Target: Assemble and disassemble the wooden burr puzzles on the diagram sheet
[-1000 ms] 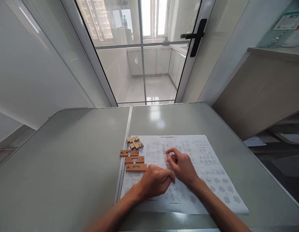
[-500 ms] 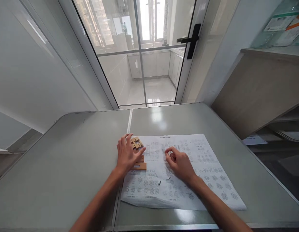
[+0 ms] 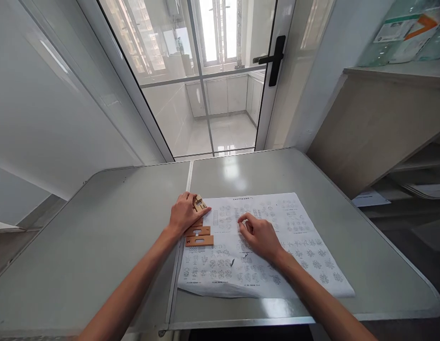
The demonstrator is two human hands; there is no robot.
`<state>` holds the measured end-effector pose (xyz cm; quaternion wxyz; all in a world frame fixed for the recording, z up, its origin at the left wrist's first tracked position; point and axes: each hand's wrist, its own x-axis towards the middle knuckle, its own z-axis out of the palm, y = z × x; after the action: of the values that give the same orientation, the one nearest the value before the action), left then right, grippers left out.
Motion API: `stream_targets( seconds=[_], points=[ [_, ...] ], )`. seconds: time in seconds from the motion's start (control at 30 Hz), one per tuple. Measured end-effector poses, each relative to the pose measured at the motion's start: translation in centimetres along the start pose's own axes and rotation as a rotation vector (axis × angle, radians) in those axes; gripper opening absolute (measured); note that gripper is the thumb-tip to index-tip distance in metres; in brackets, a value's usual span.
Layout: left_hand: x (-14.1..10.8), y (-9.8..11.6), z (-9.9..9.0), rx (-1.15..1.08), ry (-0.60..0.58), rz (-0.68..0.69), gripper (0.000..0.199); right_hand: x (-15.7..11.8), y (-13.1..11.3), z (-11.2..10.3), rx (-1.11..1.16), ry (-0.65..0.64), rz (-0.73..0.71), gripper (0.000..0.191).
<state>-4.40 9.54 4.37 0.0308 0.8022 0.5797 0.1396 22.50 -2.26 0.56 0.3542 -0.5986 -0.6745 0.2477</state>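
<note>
My left hand (image 3: 183, 214) is curled round a cluster of interlocked light wooden puzzle pieces (image 3: 199, 203) at the left edge of the printed sheet; its fingers hide part of them. Just below lie flat brown wooden puzzle pieces: one with a slot (image 3: 199, 241) and a numeral on its left end, another (image 3: 205, 230) above it, and a third partly under my left hand. My right hand (image 3: 261, 237) rests on the large printed sheet (image 3: 223, 265), its fingers curled and thumb and forefinger pressed together. Whatever they may hold is hidden.
The grey table (image 3: 134, 208) has a seam left of the sheet. Two small dark slivers lie on the sheet's lower part. Behind the table stands a glass door with a black handle (image 3: 276, 60). A wooden shelf (image 3: 369, 132) with bottles on top stands at right.
My left hand has closed from spread fingers round the light wooden pieces, uncovering more of the brown pieces below. My right hand keeps its curled pose on the sheet. The view has shifted slightly.
</note>
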Motion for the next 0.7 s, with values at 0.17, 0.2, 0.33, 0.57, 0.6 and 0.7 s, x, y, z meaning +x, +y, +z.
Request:
stream_targets(
  seconds=[0.17, 0.2, 0.33, 0.57, 0.6, 0.7],
  points=[
    [0.9, -0.2, -0.3, -0.024, 0.006, 0.010, 0.061, 0.0, -0.1, -0.1, -0.007, -0.010, -0.011, 0.022],
    [1.1, 0.0, -0.5, -0.023, 0.015, 0.016, 0.061, 0.0, -0.1, 0.0, -0.009, -0.009, -0.014, 0.022],
    [1.1, 2.3, -1.2, -0.052, 0.060, 0.113, 0.057, 0.3, -0.2, 0.0, 0.043, 0.002, -0.001, 0.020],
    [-2.0, 9.9, -1.1, -0.192, -0.004, 0.403, 0.058, 0.4, -0.1, -3.5, 0.329, 0.039, 0.159, 0.029],
    [-2.6, 10.7, -0.7, -0.205, -0.020, 0.436, 0.059, 0.0, 0.0, -4.2, 0.317, 0.038, 0.167, 0.029],
    [-4.0, 12.6, 0.8, -0.218, -0.050, 0.503, 0.060, -1.7, 0.3, -6.0, 0.259, -0.004, 0.185, 0.031]
  ],
)
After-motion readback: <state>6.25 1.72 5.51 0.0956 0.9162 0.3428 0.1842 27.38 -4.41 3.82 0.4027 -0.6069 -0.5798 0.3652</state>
